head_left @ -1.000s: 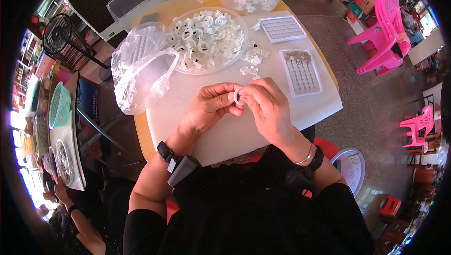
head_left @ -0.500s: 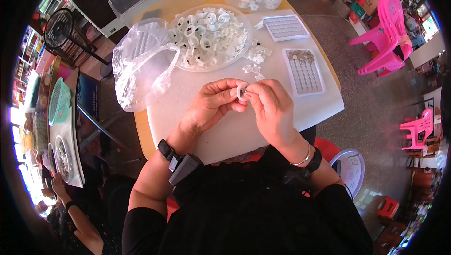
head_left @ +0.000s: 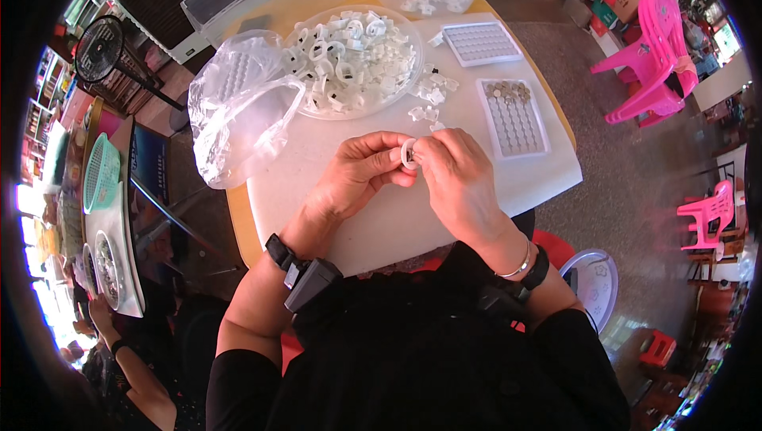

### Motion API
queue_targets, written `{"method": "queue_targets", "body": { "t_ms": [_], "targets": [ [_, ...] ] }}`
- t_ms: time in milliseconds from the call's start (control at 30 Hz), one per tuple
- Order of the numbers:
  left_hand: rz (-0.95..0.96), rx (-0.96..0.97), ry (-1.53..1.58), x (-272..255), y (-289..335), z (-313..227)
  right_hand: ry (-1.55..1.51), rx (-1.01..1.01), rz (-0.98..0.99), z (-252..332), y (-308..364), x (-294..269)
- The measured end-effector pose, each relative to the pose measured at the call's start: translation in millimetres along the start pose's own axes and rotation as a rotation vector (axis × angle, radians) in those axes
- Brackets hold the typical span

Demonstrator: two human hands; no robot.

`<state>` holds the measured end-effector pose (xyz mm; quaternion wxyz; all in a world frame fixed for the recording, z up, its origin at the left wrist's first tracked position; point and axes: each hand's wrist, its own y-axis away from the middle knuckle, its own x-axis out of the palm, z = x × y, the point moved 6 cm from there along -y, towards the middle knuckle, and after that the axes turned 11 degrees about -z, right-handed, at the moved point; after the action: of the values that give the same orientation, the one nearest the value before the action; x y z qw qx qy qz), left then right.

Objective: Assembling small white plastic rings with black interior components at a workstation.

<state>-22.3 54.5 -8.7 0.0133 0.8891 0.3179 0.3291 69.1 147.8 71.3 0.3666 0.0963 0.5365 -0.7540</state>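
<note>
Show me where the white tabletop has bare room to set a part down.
Bare white board lies between the plastic bag and the left hand, and along the near edge below the right hand. It is crowded up by the round dish of white rings, the loose parts and both grid trays.

White plastic ring (head_left: pixel 409 152) — smooth, matt

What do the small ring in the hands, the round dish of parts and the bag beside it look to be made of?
The small ring, pinched by left hand and right hand: likely white moulded plastic, matte. The round dish: clear rigid plastic, glossy and see-through. The bag: thin clear plastic film, crumpled with shiny highlights.
</note>
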Motion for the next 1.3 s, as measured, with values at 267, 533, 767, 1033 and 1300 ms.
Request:
{"method": "queue_targets", "body": {
  "t_ms": [267, 533, 767, 1033, 1300],
  "targets": [
    [-0.007, -0.003, -0.009, 1, 0, -1, -0.268, 0.247, -0.006, -14, 2, 1],
    [-0.008, -0.023, -0.055, -1, 1, 1, -0.336, 0.277, 0.025, -19, 3, 0],
    [-0.007, -0.046, -0.045, -3, 1, 2, -0.345, 0.352, 0.056, -26, 1, 6],
    [0.066, -0.095, 0.057, -4, -1, 2, -0.749, 0.747, 0.187, -30, 4, 13],
    [0.058, -0.079, 0.037, -4, -1, 2, -0.783, 0.8, 0.108, -25, 8, 11]
  ]
}}
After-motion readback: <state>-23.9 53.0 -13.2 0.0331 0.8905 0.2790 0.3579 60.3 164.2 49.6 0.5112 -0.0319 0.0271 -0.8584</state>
